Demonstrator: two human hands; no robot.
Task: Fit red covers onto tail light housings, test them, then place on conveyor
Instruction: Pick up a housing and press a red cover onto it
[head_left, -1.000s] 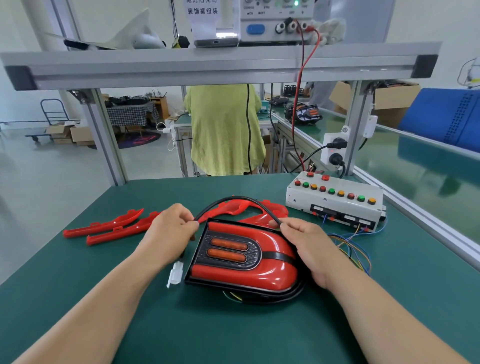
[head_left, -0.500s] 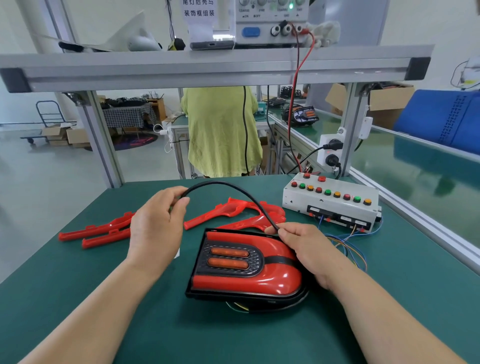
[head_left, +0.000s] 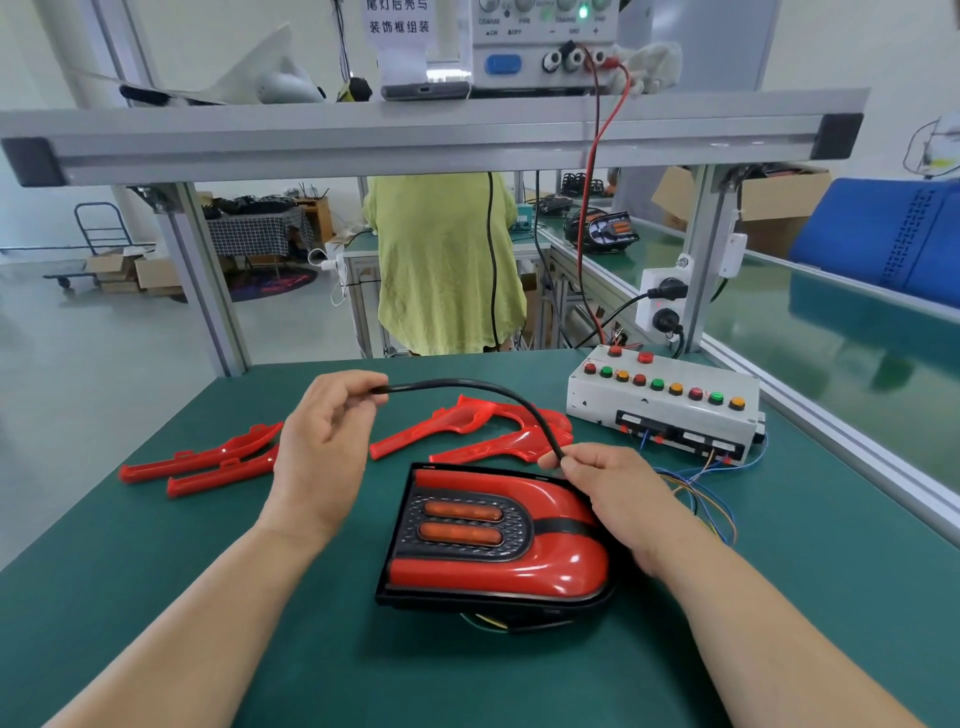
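Note:
A tail light (head_left: 493, 545) with a glossy red cover and two orange lamps lies on the green bench in front of me. Its black cable (head_left: 483, 387) arches up from the far right corner. My left hand (head_left: 322, 447) is raised above the bench and pinches the cable's free end. My right hand (head_left: 608, 499) rests at the light's right side and pinches the cable where it leaves the housing. Loose red covers (head_left: 478, 431) lie behind the light, and two more red cover strips (head_left: 202, 460) lie to the left.
A white test box (head_left: 665, 405) with coloured buttons and loose wires sits at the right. The conveyor (head_left: 831, 338) runs behind a rail on the right. An aluminium shelf (head_left: 415, 140) with a power supply spans overhead. A person in a yellow-green top (head_left: 441, 260) stands beyond the bench.
My left hand has lifted the cable's end off the bench, raising it into a high arch. The white connector that lay beside the light is out of sight. My right hand barely moved.

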